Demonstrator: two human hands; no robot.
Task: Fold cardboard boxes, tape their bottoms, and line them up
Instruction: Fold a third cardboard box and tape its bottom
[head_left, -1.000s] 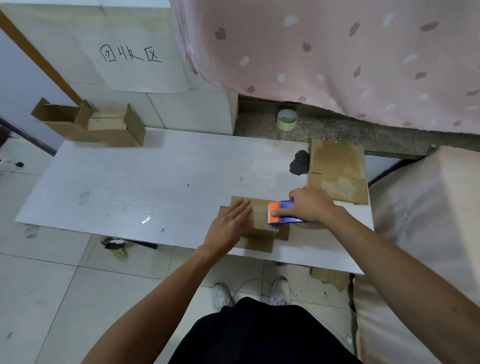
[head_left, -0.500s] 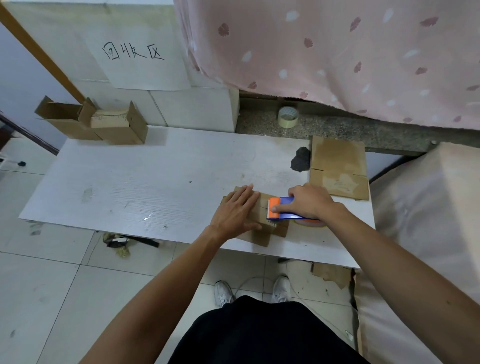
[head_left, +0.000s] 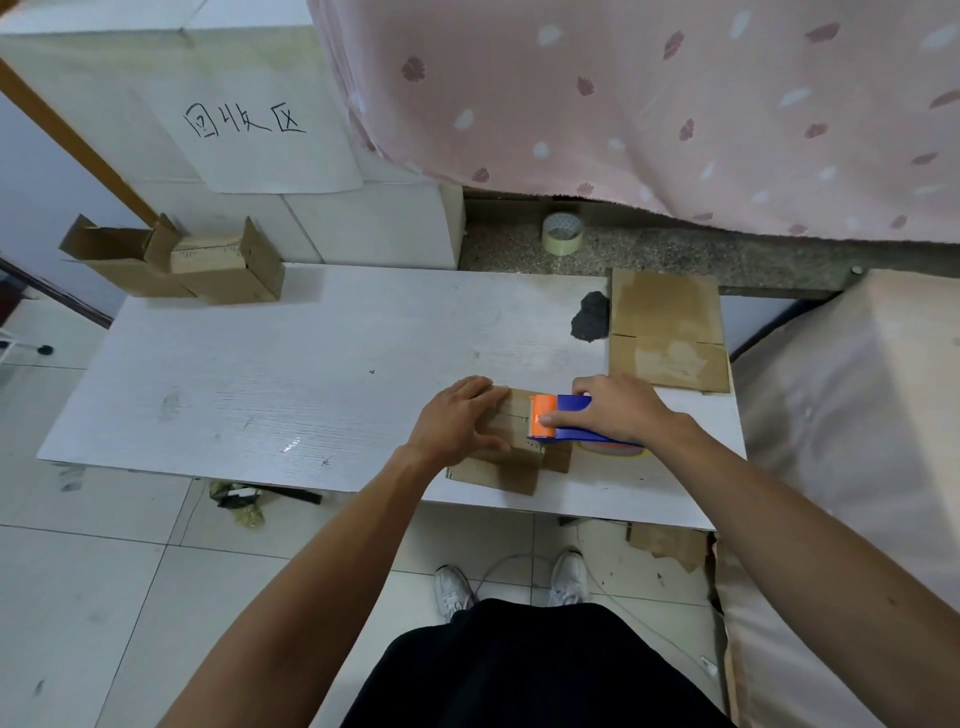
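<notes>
Hardly anything has moved since half a second ago: your left hand (head_left: 460, 421) still lies on the box (head_left: 519, 451), and your right hand (head_left: 618, 410) still holds the tape dispenser (head_left: 570, 405) on it.

The box sits near the front edge of the table (head_left: 311, 374), right of its middle, turned slightly askew, with a flap spread on the table toward you. Your left fingers are straight and press flat on its top face. Your right fingers curl over the blue body of the dispenser, the thumb along its orange end, which touches the box top at the seam.

At the table's far left corner stand two made boxes touching each other: the open box (head_left: 111, 254) has its flaps up and shows shaded inner walls; the taped box (head_left: 228, 270) shows a pale taped face between raised flaps. What either holds you cannot tell.

At the table's far right corner lies flat cardboard (head_left: 667, 332), a dark lump (head_left: 590, 317) just beside it. Beyond the table's far edge a tape roll (head_left: 562, 234) stands on a stone ledge (head_left: 675, 254).
</notes>
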